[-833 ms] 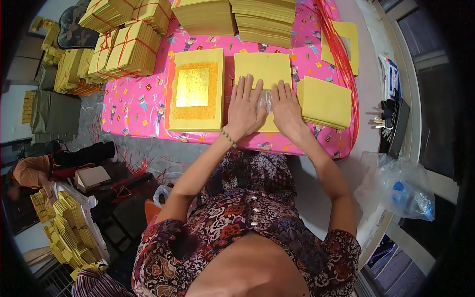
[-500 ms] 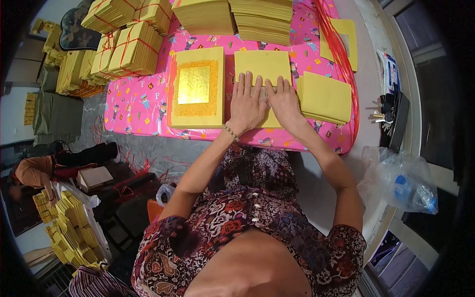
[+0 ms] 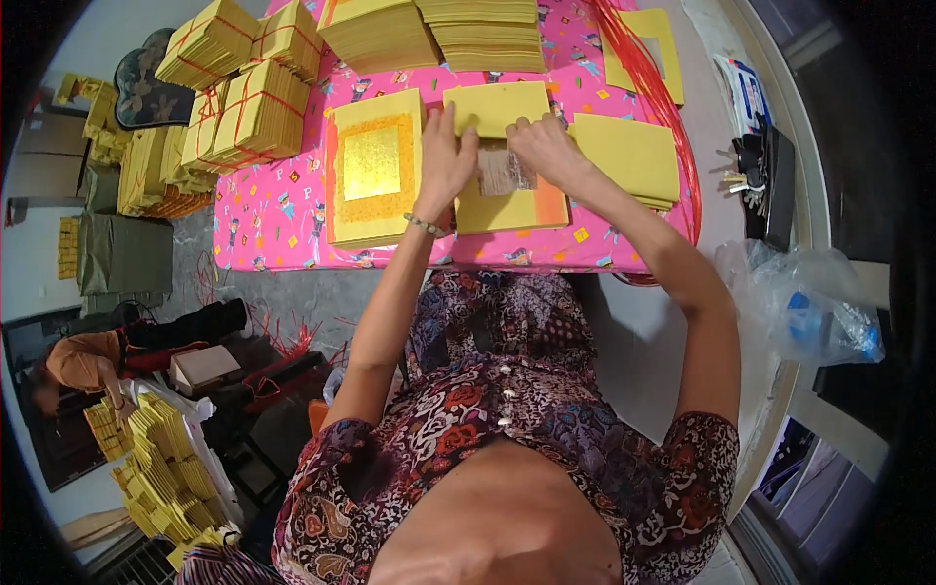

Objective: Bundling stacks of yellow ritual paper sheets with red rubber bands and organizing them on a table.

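Observation:
On the pink table lies a yellow paper sheet [image 3: 497, 210], its far part folded over as a plain flap. A silver rectangle and an orange edge strip show on its near part. My left hand [image 3: 448, 166] is at the flap's left edge, fingers stretched out and thumb apart over the paper. With curled fingers, my right hand [image 3: 544, 148] grips the flap's near edge; its fingertips are hidden. Left of the sheet lies a stack of yellow paper [image 3: 414, 166] topped by a gold square on an orange field. Folded yellow sheets [image 3: 629, 156] lie to the right.
Tall yellow paper stacks [image 3: 483, 39] stand at the back, with bundles tied in red string [image 3: 258, 112] at back left. Red strands [image 3: 639, 63] hang over the table's right side. A plastic bag [image 3: 829, 312] is at right. Another person [image 3: 83, 361] handles yellow bundles at lower left.
My hands have lifted from lying flat on the folded sheet and moved apart. My right fingers have curled at the flap's edge, uncovering the silver rectangle. The view has shifted slightly.

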Tool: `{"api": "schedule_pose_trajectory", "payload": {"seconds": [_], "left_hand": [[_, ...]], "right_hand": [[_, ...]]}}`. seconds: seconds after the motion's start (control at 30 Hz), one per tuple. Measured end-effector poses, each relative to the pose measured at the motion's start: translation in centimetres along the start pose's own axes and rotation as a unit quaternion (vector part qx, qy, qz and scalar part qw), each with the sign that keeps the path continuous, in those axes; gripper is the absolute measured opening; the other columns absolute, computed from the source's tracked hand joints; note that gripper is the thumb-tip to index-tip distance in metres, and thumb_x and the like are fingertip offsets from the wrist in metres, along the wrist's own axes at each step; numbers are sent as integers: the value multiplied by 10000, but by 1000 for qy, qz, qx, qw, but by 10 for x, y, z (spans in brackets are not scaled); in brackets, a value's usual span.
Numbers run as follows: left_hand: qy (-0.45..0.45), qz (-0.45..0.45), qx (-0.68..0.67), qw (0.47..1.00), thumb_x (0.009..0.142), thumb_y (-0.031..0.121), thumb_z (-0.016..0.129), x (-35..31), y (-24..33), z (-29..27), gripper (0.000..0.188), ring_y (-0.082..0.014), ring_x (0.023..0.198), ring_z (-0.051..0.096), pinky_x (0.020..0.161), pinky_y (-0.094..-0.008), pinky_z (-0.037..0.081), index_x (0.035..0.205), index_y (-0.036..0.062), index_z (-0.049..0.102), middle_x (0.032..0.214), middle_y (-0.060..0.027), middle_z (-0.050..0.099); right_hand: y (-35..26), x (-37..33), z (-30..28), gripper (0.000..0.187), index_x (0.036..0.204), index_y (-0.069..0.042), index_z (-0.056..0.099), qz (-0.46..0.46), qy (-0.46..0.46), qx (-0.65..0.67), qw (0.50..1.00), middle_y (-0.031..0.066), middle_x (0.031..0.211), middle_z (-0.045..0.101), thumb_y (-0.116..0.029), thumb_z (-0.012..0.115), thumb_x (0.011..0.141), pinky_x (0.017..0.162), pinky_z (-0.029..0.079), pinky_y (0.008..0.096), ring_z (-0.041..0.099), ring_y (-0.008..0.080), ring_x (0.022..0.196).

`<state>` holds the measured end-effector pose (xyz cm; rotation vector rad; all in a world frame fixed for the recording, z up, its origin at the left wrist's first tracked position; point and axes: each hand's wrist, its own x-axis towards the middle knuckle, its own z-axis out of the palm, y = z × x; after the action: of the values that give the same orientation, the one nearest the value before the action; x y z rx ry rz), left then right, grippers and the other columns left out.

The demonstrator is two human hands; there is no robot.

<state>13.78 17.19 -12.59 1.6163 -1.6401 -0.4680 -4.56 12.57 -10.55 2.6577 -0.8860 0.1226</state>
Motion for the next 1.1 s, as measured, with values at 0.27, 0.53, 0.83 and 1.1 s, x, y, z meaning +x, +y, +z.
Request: {"api": "schedule_pose_trajectory", "payload": {"seconds": [0.27,0.53,0.83,1.1], "left_hand": [[-2,-250,-417,874,919,105,566,34,14,-8,737,-185,763,608,746,-345,546,1462,-67,98,990,-120,570],[19,-171,-492,854,861,-34,501,30,43,-25,410,-206,847,627,790,-378,577,1264,-39,426,1001,-112,596],[-135,-163,-523,825,832,9,641,7,94,29,422,-163,807,666,719,-299,576,1222,-51,492,964,-113,670],[-243,-94,-274,926,798,210,745,5,80,85,482,-156,808,675,682,-285,539,1153,-61,564,903,-137,700]], "right_hand": [[2,-2,-1,12,751,-64,612,67,120,24,990,74,686,631,-73,618,744,586,493,353,655,202,592],[22,-33,-49,248,1018,-59,659,196,333,166,907,149,920,650,-255,648,865,790,511,406,660,283,790],[43,-145,-35,381,1297,6,482,433,246,502,707,175,1125,632,-151,550,956,828,516,323,648,224,954],[45,-188,-19,347,1217,15,508,520,161,420,726,165,1006,647,-108,539,894,756,502,371,643,254,853]]}}
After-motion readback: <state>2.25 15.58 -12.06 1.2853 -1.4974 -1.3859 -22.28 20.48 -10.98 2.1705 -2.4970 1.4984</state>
